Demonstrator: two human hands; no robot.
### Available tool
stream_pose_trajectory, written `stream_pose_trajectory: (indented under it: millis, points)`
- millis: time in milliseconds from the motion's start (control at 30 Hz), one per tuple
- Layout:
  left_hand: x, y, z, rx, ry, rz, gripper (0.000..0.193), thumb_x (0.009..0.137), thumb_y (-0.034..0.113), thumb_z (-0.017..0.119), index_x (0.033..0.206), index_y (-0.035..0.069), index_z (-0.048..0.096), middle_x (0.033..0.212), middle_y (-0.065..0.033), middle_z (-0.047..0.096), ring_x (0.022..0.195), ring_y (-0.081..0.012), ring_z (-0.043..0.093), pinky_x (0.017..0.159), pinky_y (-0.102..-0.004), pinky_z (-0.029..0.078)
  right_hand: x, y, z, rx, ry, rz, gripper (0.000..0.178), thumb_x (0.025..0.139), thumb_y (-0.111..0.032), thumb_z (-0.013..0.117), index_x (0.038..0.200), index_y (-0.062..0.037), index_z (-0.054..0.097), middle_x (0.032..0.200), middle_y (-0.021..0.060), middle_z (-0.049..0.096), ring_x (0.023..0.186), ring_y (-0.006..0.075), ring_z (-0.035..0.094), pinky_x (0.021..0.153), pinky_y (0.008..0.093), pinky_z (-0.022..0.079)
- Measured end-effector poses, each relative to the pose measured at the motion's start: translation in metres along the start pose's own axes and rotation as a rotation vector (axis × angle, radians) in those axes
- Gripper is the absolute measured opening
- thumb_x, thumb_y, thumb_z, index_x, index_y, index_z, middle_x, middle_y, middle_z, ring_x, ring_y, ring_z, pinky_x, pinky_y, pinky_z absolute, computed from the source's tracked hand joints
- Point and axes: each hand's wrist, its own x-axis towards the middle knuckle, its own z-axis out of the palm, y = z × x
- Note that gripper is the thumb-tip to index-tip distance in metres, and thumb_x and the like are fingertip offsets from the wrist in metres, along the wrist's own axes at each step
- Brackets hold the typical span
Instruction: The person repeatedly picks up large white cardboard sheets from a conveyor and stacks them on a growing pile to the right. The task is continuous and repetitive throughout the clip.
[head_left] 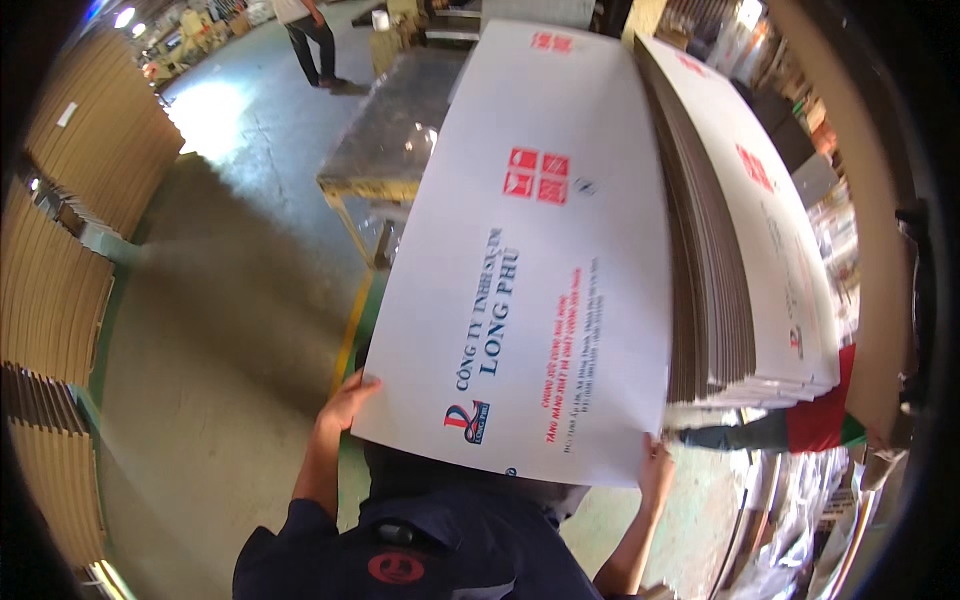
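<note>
A large white printed cardboard sheet (pixel 520 300) spans the space in front of me, its near edge at my waist. My left hand (pixel 350 398) is closed on its near left corner, thumb on the printed face. At the near right corner, my right hand (pixel 656 470) pinches the edge. The fingers under the sheet are hidden. Just to its right rises a tall stack of similar white-faced cardboard sheets (pixel 770 230), their brown edges turned toward me.
A metal-topped table with a yellow frame (pixel 385 130) stands beyond the sheet's left edge. Brown cardboard stacks (pixel 60 300) line the left side. A person (pixel 310 45) is on the floor far off; someone in a red and green garment (pixel 820 420) is at the right, beside plastic-wrapped goods (pixel 790 540).
</note>
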Motion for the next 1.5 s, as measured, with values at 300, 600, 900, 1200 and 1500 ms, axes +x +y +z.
stream_pose_trajectory:
  millis: [300,600,900,1200,1500]
  points:
    - [-0.017,0.052,-0.037,0.262,0.151,0.234,0.082,0.086,0.018,0.063,0.152,0.008,0.015,0.159,-0.0124,0.009,0.147,-0.0230,0.001,0.117,-0.0370,0.006,0.044,-0.037,0.079,0.107,-0.133,-0.060,0.049,0.093,-0.043,0.053,0.079,0.0035,0.059,0.071,0.0239,0.061,0.069,0.0423,0.061,0.062,0.0474,0.045]
    - [-0.019,0.059,-0.037,0.199,0.095,0.190,0.078,0.088,0.006,0.057,0.152,0.004,0.012,0.154,-0.0153,0.026,0.140,-0.0221,0.026,0.112,-0.0325,0.022,0.025,-0.052,0.056,0.216,-0.072,0.034,0.040,0.092,-0.035,0.056,0.077,0.0025,0.056,0.060,0.0203,0.054,0.053,0.0326,0.056,0.054,0.0419,0.042]
    - [0.019,0.061,-0.049,0.360,0.097,0.222,0.079,0.086,0.010,0.063,0.151,0.007,0.018,0.148,-0.0158,0.037,0.133,-0.0220,0.039,0.107,-0.0324,0.031,0.038,-0.060,0.070,0.198,-0.059,0.008,0.042,0.092,-0.034,0.057,0.071,0.0021,0.054,0.057,0.0181,0.052,0.050,0.0317,0.053,0.052,0.0410,0.041]
    - [0.210,-0.003,-0.090,0.172,0.085,0.193,0.082,0.087,0.008,0.067,0.152,0.012,0.018,0.145,-0.0070,0.040,0.125,-0.0148,0.041,0.104,-0.0291,0.033,0.128,-0.051,0.233,0.190,0.050,-0.113,0.041,0.092,-0.036,0.057,0.079,0.0026,0.060,0.072,0.0216,0.064,0.068,0.0408,0.063,0.063,0.0453,0.048]
    - [0.423,-0.085,-0.120,0.178,0.055,0.366,0.077,0.087,0.004,0.065,0.151,0.011,0.023,0.148,-0.0071,0.037,0.132,-0.0177,0.037,0.109,-0.0330,0.030,0.259,-0.036,0.436,0.172,0.103,-0.083,0.049,0.092,-0.041,0.056,0.074,0.0043,0.059,0.073,0.0249,0.061,0.071,0.0423,0.061,0.064,0.0473,0.045]
